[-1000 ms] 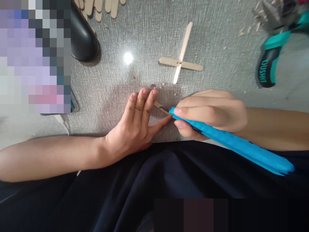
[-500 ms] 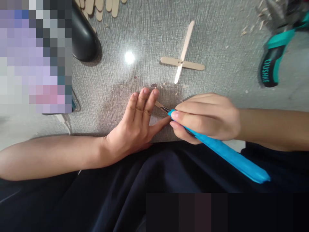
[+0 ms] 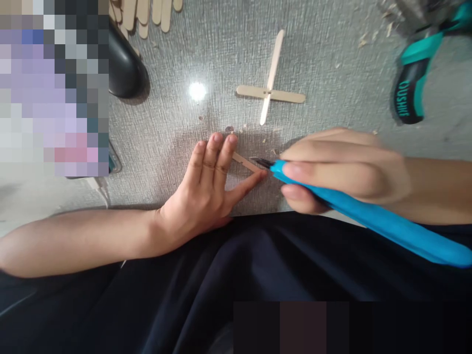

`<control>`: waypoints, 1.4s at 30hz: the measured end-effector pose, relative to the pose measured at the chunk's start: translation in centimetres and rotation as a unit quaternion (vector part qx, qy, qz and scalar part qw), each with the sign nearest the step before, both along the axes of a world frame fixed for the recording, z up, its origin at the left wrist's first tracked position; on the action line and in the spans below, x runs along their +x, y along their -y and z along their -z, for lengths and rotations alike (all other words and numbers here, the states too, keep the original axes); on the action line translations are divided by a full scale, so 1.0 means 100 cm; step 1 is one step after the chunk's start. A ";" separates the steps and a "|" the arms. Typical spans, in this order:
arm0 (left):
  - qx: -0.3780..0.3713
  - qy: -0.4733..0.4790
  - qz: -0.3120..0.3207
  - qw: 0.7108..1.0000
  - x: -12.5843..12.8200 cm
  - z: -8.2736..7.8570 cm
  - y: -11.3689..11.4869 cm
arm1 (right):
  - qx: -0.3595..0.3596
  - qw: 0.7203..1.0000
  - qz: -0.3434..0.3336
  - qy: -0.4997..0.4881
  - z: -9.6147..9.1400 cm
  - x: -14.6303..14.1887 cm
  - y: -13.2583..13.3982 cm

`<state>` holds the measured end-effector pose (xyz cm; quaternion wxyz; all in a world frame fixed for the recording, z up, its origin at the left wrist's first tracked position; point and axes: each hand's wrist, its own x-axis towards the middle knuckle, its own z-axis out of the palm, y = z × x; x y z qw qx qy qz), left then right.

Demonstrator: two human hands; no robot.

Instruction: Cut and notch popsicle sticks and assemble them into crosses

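Observation:
My left hand (image 3: pixel 206 189) lies across the tabletop, fingers stretched out, holding a wooden craft stick (image 3: pixel 246 163) down. The fingers cover one end of the stick, and the thumb rests at its other end. A small notch shows in the stick's edge. My right hand (image 3: pixel 332 172), blurred by motion, grips a blue-handled craft knife (image 3: pixel 368 214). The knife's dark narrow tip hovers just right of the stick and appears apart from it. Beyond the hands, two craft sticks form a cross (image 3: pixel 271 92) on the table.
More craft sticks (image 3: pixel 143 14) are piled at the top left near a black rounded object (image 3: pixel 127 64). Teal-and-black handled pliers (image 3: pixel 413 83) lie at the right among wood shavings (image 3: pixel 363 42). A white cable (image 3: pixel 99 187) is at left. Small chips dot the table (image 3: pixel 177 54).
My right hand has drawn the craft knife back to the right, away from the stick, uncovering more of the stick and its notch. My left hand keeps its hold. The view has shifted slightly.

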<state>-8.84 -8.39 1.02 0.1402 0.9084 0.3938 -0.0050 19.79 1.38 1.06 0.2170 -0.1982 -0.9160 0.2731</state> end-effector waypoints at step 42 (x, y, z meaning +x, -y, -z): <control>-0.025 0.005 -0.008 1.000 0.001 -0.003 0.000 | 0.100 0.992 -0.067 -0.044 0.016 -0.010 -0.011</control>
